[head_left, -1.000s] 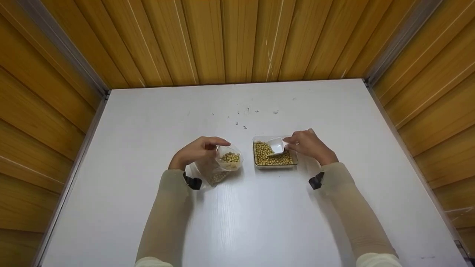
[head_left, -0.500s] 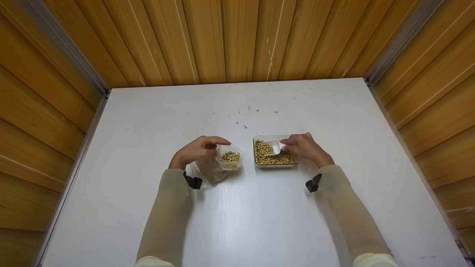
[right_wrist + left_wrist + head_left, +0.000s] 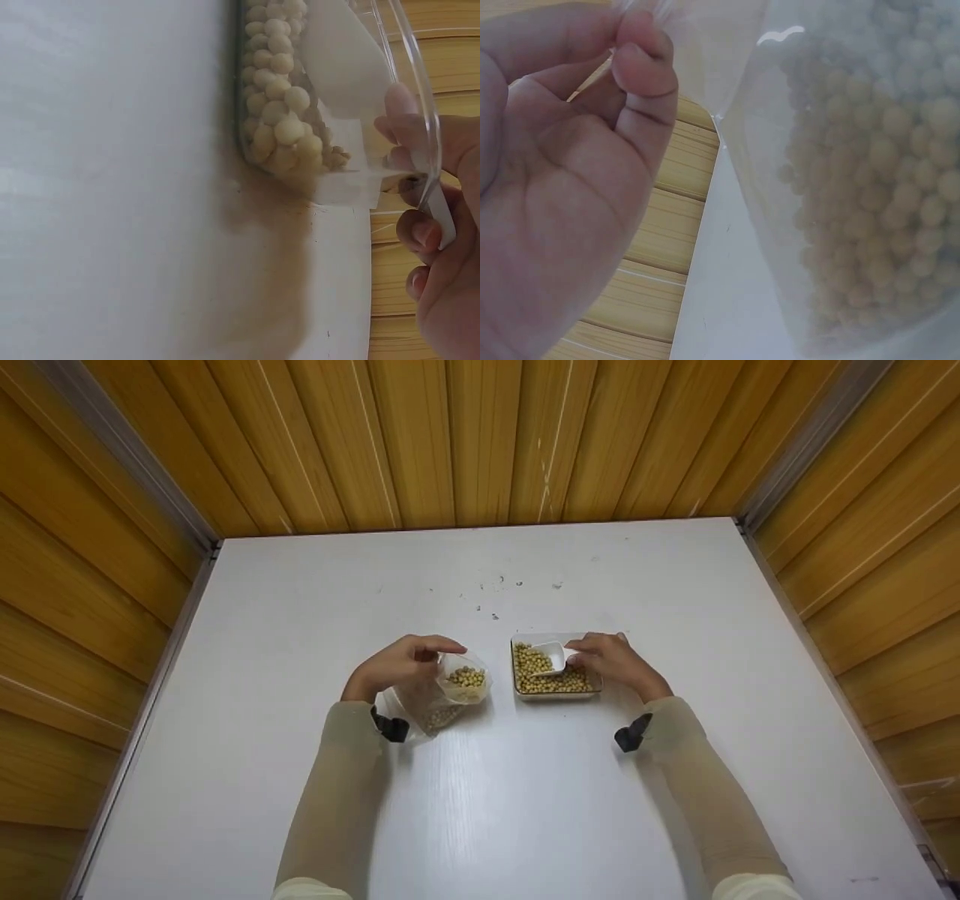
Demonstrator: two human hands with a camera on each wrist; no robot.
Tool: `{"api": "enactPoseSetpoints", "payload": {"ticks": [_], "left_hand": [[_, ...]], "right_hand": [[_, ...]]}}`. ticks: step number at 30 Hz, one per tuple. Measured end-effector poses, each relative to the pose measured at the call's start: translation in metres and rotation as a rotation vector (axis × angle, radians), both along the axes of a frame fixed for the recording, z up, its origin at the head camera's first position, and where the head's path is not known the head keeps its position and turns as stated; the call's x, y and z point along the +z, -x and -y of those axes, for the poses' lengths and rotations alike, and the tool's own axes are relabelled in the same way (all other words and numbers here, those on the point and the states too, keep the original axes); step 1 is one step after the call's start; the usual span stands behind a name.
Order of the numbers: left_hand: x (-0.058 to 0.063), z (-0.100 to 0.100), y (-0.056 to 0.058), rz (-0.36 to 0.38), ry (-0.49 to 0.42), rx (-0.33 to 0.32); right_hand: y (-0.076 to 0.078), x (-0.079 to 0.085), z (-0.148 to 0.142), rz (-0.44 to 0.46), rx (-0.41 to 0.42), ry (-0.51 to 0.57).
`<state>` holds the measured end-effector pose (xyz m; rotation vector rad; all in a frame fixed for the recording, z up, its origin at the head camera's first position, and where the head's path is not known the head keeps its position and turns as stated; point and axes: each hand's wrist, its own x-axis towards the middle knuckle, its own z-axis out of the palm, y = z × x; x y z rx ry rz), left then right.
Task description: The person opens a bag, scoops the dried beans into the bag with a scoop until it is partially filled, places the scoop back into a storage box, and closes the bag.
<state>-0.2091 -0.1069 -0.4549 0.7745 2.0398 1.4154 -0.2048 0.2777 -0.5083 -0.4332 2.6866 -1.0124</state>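
Observation:
My left hand (image 3: 401,664) pinches the upper edge of a clear plastic bag (image 3: 780,247), whose mouth gapes toward the right. Inside it lie pale yellow soybeans (image 3: 900,195). To the right, a clear rectangular container (image 3: 559,697) holds more soybeans (image 3: 277,97). My right hand (image 3: 616,664) reaches over the container's right side and grips the handle (image 3: 442,217) of a white scoop (image 3: 553,655). The scoop's bowl is tilted down to the left among the beans, with its front edge hidden by them.
Bag and container stand a little apart on a white table (image 3: 465,810). Small dark marks (image 3: 495,616) spot the surface behind them. Yellow wood-plank panels (image 3: 480,442) rise along the back and both sides.
My right hand has shifted slightly left and down, pushing the scoop further into the beans at the container's left. My left hand and the bag have stayed still.

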Motion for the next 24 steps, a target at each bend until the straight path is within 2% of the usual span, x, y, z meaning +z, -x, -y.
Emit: {"api": "enactPoseSetpoints", "payload": {"ticks": [12, 24], "left_hand": [[0.0007, 0.0010, 0.0002, 0.012, -0.010, -0.002], [0.0011, 0.0016, -0.0002, 0.026, -0.033, -0.012]], "right_hand": [[0.0005, -0.0029, -0.0042, 0.007, 0.012, 0.065], [0.0004, -0.0021, -0.0079, -0.010, 0.036, 0.070]]}}
